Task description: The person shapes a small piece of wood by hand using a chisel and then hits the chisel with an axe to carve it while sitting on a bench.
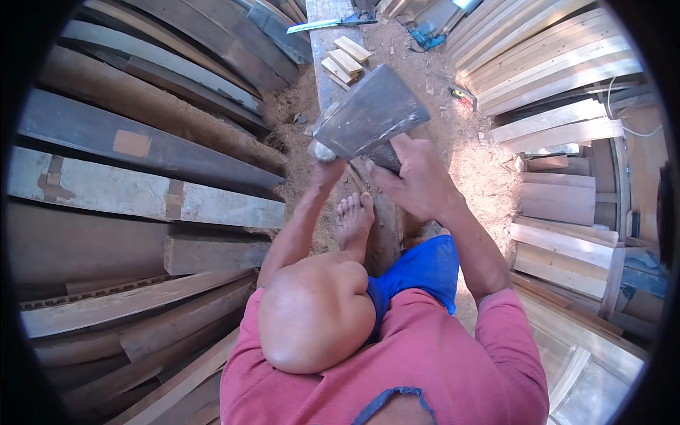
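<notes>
My right hand (418, 177) is closed round the handle of a large mallet. The grey, scuffed mallet head (372, 113) is a broad wedge-like block, raised in front of me and hiding what lies beneath it. Against its lower left corner, my left hand (326, 171) is closed round an upright tool handle (322, 151) with a rounded pale end. The rest of that tool is out of sight. Just below the hands, my bare foot (354, 216) is set beside a wooden piece (384, 230).
Beyond the mallet, several short pale wood blocks (340, 64) lie on a long board, with a handsaw (329, 23) farther off. Teal power tool (426, 37) and a red-and-yellow hand tool (462, 97) are on the sawdust-covered floor. Stacked planks (149, 142) line both sides.
</notes>
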The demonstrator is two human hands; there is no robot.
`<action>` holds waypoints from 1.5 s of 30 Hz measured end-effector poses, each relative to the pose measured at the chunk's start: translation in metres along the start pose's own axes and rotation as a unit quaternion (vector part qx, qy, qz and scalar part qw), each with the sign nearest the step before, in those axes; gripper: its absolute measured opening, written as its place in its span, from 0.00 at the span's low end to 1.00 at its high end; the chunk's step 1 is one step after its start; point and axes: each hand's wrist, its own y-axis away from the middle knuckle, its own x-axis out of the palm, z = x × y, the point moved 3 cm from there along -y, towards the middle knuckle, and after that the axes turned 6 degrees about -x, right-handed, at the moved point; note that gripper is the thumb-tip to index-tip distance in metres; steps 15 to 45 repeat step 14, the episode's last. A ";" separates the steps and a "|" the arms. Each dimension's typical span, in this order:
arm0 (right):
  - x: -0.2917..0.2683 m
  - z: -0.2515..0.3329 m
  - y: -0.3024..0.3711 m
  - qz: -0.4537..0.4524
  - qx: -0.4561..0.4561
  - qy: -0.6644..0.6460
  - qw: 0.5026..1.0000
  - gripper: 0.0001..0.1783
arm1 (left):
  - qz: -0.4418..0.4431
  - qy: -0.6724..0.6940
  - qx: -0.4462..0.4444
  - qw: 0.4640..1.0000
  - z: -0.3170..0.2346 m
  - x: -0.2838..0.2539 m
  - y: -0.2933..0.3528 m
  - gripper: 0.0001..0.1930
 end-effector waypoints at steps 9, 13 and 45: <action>-0.041 0.026 0.011 -0.160 -0.011 -0.099 0.982 0.12 | 0.061 -0.032 -0.043 0.997 -0.017 0.003 -0.019 0.04; -0.051 0.033 0.016 -0.187 0.033 -0.163 0.968 0.11 | 0.097 -0.038 -0.107 0.989 -0.013 0.005 -0.016 0.05; -0.050 0.031 0.018 -0.183 0.067 -0.205 0.959 0.12 | 0.093 -0.057 -0.120 0.987 -0.013 0.006 -0.015 0.05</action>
